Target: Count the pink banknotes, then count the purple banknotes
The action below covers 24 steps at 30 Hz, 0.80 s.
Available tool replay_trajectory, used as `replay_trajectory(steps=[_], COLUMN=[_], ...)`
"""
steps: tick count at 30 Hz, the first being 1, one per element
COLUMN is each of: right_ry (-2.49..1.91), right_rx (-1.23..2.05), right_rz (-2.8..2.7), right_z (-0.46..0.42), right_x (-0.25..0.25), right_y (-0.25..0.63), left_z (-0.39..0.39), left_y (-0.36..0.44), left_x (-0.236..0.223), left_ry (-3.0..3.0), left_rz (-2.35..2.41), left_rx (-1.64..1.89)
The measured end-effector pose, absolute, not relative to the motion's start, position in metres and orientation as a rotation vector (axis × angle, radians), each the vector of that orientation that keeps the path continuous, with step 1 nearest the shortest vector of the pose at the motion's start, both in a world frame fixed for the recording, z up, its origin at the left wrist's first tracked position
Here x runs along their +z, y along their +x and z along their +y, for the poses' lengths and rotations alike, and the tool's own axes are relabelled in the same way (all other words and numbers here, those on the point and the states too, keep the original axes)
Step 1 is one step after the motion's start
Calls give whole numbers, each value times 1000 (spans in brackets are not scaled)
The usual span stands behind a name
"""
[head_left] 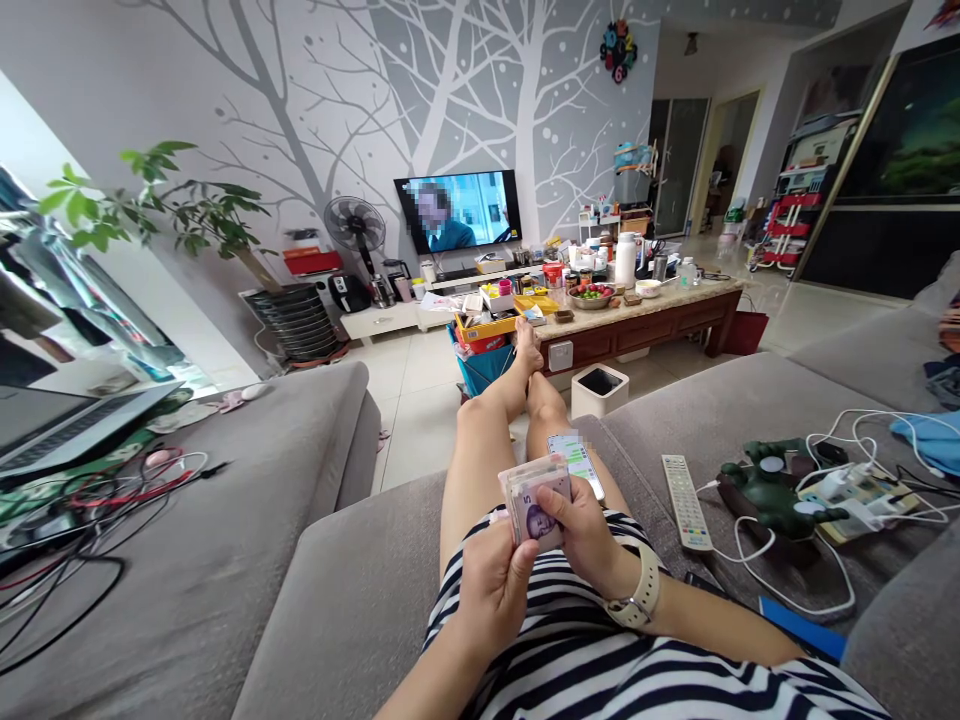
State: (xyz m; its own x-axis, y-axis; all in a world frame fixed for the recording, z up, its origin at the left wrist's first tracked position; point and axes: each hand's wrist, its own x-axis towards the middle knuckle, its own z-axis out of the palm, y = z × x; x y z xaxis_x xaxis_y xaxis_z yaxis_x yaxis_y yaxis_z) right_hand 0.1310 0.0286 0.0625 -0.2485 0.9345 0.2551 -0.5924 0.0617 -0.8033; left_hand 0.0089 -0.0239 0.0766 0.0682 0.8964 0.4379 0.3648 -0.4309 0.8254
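I sit on a grey sofa (352, 590) with my legs stretched out toward a coffee table (645, 325). Both hands hold a stack of banknotes (534, 500) upright above my lap. My left hand (491, 590) grips the stack from below and behind. My right hand (589, 535), with a pale watch on its wrist, holds the right side, thumb across the front note. A phone (576, 462) with a lit screen lies on my right thigh, just beyond the notes.
A remote control (684, 500), a green toy (772, 495) and white cables lie on the sofa to my right. A laptop (75, 425) and tangled wires are at left. A white bin (598, 388) stands by the cluttered coffee table; a television (459, 210) is on.
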Motion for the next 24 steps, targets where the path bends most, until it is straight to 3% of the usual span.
replay_trajectory(steps=[8,15,19,22,24], right_ry=[-501,-547,-600,-592,-542], right_rx=[1377,1012,670,468,385], right_rz=[-1057,-1142,-1288,-1447,-1538], right_z=[24,31,33,30,27], right_x=[69,67,69,73,75], right_y=[136,148,160,165,166], left_z=[-28,-26,-31,-35,-35], left_y=[16,19,20,23,24], left_x=[81,86,102,109,105], left_ry=[1728,1605,1480,1257,1131], left_rz=[1181,1276,1517,1384,1180], left_rx=[1366,1290,1516,1648,1558])
